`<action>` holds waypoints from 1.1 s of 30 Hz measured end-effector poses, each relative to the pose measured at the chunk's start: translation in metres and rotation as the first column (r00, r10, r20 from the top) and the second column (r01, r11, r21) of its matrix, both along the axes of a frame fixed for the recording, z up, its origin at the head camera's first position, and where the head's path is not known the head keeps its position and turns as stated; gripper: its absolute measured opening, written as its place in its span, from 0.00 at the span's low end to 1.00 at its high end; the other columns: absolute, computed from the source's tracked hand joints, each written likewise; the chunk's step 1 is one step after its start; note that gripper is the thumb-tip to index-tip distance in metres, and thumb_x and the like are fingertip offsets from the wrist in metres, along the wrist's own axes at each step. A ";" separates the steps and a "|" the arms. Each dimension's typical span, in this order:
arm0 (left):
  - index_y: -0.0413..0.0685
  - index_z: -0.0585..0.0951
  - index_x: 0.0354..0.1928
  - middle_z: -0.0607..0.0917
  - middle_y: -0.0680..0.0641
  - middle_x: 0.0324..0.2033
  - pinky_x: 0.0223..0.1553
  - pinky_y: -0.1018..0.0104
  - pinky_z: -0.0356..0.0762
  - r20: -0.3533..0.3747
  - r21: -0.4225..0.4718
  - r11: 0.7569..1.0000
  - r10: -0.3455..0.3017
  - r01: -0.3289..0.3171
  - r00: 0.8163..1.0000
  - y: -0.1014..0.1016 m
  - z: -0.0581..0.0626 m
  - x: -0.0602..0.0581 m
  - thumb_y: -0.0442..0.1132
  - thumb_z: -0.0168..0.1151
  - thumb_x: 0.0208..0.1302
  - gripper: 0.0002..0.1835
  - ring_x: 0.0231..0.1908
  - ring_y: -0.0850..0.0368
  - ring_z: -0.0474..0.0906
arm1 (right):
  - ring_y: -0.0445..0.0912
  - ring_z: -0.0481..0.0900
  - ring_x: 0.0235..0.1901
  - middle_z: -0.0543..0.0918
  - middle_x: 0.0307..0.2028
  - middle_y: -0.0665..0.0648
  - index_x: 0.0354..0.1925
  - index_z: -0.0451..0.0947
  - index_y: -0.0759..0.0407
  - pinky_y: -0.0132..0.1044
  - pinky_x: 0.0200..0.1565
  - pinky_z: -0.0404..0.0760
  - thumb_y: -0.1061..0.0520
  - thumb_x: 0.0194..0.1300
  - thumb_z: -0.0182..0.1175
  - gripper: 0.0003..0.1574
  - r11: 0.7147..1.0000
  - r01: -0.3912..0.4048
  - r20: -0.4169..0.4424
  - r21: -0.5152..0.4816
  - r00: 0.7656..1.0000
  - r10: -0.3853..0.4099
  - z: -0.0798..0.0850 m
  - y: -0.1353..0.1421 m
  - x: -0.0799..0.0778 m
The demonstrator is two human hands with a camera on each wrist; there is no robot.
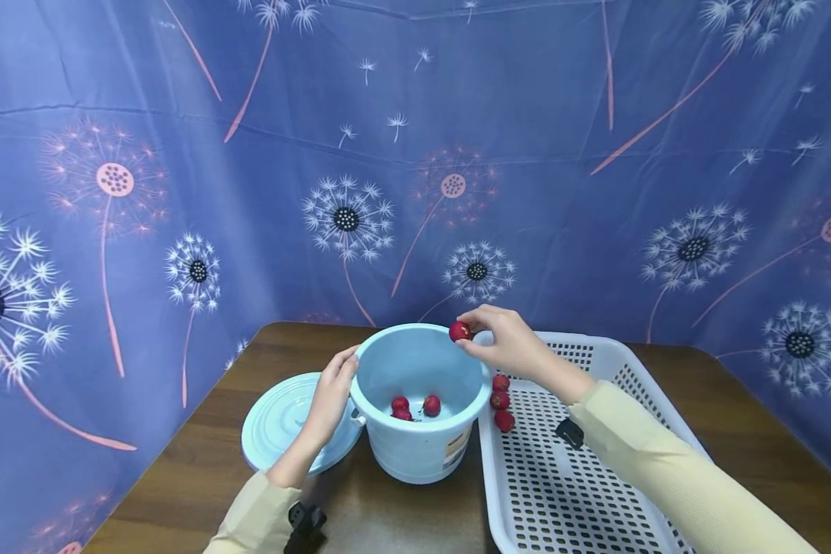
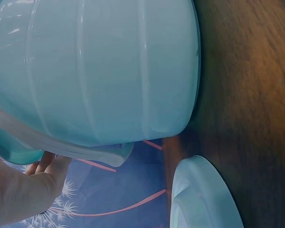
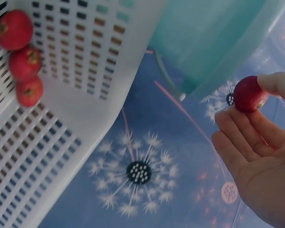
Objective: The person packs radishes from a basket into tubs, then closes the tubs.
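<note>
A light blue bucket (image 1: 422, 450) stands upright on the table. My left hand (image 1: 332, 388) holds its rim at the left side; in the left wrist view the fingertips are partly hidden behind the bucket. My right hand (image 1: 502, 338) pinches a small round red fruit (image 1: 460, 331), apple-like, between thumb and fingers, at the bucket's right rim. In the right wrist view that fruit (image 3: 250, 94) shows clear of the bucket wall. Inside the bucket lie three similar fruits (image 1: 432, 405). Three more red fruits (image 1: 504, 420) sit in a row at the left side of a white perforated basket (image 1: 495, 500).
The bucket's round blue lid (image 1: 270, 415) lies on the wooden table (image 1: 201, 477) to the left, beneath the left forearm. The basket stands close against the bucket's right side. Behind the table hangs a blue dandelion-print cloth (image 1: 568, 231).
</note>
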State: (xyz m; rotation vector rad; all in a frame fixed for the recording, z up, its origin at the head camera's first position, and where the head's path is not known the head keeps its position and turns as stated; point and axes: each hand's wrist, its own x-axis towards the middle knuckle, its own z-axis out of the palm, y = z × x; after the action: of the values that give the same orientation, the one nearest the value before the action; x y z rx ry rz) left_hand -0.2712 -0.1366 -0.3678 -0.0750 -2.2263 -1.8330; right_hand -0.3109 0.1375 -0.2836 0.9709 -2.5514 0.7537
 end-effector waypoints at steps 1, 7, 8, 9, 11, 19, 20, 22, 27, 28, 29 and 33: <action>0.41 0.69 0.63 0.73 0.40 0.61 0.61 0.48 0.66 0.003 0.002 1.000 0.000 0.000 1.000 0.000 0.000 -0.001 0.48 0.43 0.72 0.24 0.62 0.45 0.68 | 0.49 0.81 0.43 0.81 0.41 0.54 0.50 0.78 0.61 0.46 0.48 0.79 0.53 0.59 0.65 0.22 1.000 -0.008 0.004 -0.001 1.000 0.008 0.000 -0.003 0.000; 0.40 0.70 0.62 0.74 0.39 0.59 0.61 0.48 0.67 -0.001 0.002 1.000 0.014 -0.014 1.000 0.002 -0.003 -0.002 0.47 0.44 0.72 0.24 0.60 0.45 0.69 | 0.49 0.80 0.44 0.81 0.42 0.54 0.51 0.78 0.60 0.45 0.47 0.79 0.54 0.59 0.64 0.22 0.999 -0.047 0.036 -0.007 0.998 0.047 -0.005 -0.018 -0.004; 0.40 0.70 0.62 0.75 0.39 0.59 0.61 0.49 0.67 -0.004 0.000 1.000 0.017 -0.017 1.000 0.002 -0.003 -0.002 0.47 0.44 0.72 0.24 0.60 0.45 0.69 | 0.49 0.80 0.44 0.81 0.42 0.54 0.51 0.78 0.60 0.45 0.47 0.79 0.54 0.59 0.64 0.22 0.998 -0.056 0.043 -0.011 0.998 0.056 -0.006 -0.021 -0.005; 0.40 0.70 0.62 0.75 0.39 0.59 0.61 0.49 0.67 -0.003 0.000 1.000 0.021 -0.021 1.000 0.003 -0.004 -0.002 0.47 0.44 0.72 0.24 0.60 0.45 0.70 | 0.48 0.80 0.44 0.81 0.42 0.54 0.51 0.78 0.60 0.44 0.47 0.79 0.54 0.59 0.64 0.21 0.998 -0.061 0.046 -0.010 0.997 0.062 -0.007 -0.024 -0.006; 0.40 0.70 0.62 0.75 0.39 0.58 0.60 0.49 0.67 -0.008 -0.001 1.000 0.022 -0.022 1.000 0.003 -0.005 -0.002 0.47 0.44 0.72 0.24 0.59 0.45 0.70 | 0.48 0.79 0.43 0.81 0.42 0.54 0.50 0.78 0.60 0.43 0.47 0.79 0.54 0.59 0.64 0.21 0.997 -0.076 0.046 -0.013 0.996 0.076 -0.009 -0.029 -0.008; 0.39 0.70 0.61 0.75 0.39 0.58 0.61 0.51 0.66 -0.024 0.000 1.000 0.022 -0.022 0.999 0.002 -0.005 -0.002 0.46 0.43 0.72 0.23 0.59 0.46 0.70 | 0.48 0.80 0.43 0.81 0.42 0.56 0.50 0.78 0.62 0.41 0.46 0.80 0.54 0.59 0.64 0.21 0.993 -0.118 0.024 0.014 0.993 0.118 -0.019 -0.049 -0.013; 0.39 0.70 0.61 0.75 0.39 0.58 0.60 0.51 0.66 -0.027 0.001 1.000 0.025 -0.025 0.999 0.002 -0.005 -0.002 0.46 0.43 0.72 0.23 0.59 0.46 0.70 | 0.48 0.80 0.43 0.81 0.41 0.55 0.49 0.78 0.62 0.41 0.46 0.80 0.54 0.59 0.64 0.21 0.992 -0.127 0.025 0.015 0.992 0.126 -0.020 -0.052 -0.013; 0.39 0.70 0.61 0.75 0.38 0.58 0.60 0.51 0.67 -0.028 0.005 1.000 0.027 -0.027 0.999 0.001 -0.005 -0.002 0.46 0.43 0.73 0.23 0.59 0.46 0.70 | 0.48 0.80 0.43 0.81 0.40 0.55 0.49 0.78 0.62 0.41 0.46 0.80 0.54 0.59 0.64 0.20 0.989 -0.144 0.033 0.019 0.989 0.143 -0.021 -0.057 -0.014; 0.38 0.70 0.61 0.75 0.38 0.58 0.60 0.51 0.67 -0.026 0.001 0.999 0.032 -0.032 0.999 0.002 -0.007 -0.003 0.46 0.43 0.73 0.23 0.58 0.46 0.71 | 0.49 0.80 0.43 0.81 0.39 0.55 0.49 0.78 0.61 0.41 0.46 0.80 0.55 0.60 0.64 0.20 0.987 -0.159 0.055 0.024 0.986 0.157 -0.026 -0.066 -0.014; 0.38 0.70 0.61 0.75 0.38 0.58 0.60 0.51 0.67 -0.026 0.001 0.999 0.032 -0.032 0.999 0.002 -0.007 -0.003 0.46 0.43 0.73 0.23 0.58 0.46 0.71 | 0.49 0.80 0.43 0.81 0.39 0.55 0.49 0.78 0.62 0.41 0.46 0.80 0.55 0.60 0.64 0.20 0.987 -0.161 0.059 0.023 0.985 0.160 -0.027 -0.067 -0.014; 0.38 0.70 0.61 0.76 0.39 0.57 0.60 0.51 0.67 -0.025 0.000 0.999 0.033 -0.033 0.999 0.003 -0.007 -0.003 0.46 0.43 0.73 0.23 0.58 0.46 0.71 | 0.49 0.80 0.43 0.81 0.39 0.54 0.49 0.78 0.61 0.41 0.46 0.80 0.55 0.60 0.64 0.20 0.987 -0.160 0.057 0.026 0.986 0.158 -0.028 -0.068 -0.014; 0.39 0.70 0.61 0.76 0.39 0.57 0.59 0.51 0.67 -0.025 -0.003 1.000 0.031 -0.031 0.999 0.003 -0.006 -0.003 0.47 0.43 0.72 0.23 0.57 0.46 0.72 | 0.46 0.79 0.43 0.81 0.39 0.53 0.49 0.79 0.60 0.39 0.46 0.79 0.54 0.59 0.64 0.19 0.987 -0.154 0.038 0.050 0.988 0.152 -0.031 -0.071 -0.014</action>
State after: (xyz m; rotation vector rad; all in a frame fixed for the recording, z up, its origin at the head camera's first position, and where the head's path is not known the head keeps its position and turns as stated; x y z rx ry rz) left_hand -0.2744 -0.1336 -0.3737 -0.0638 -2.2018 -1.8022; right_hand -0.3244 0.0661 -0.3150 1.1924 -2.5599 0.7538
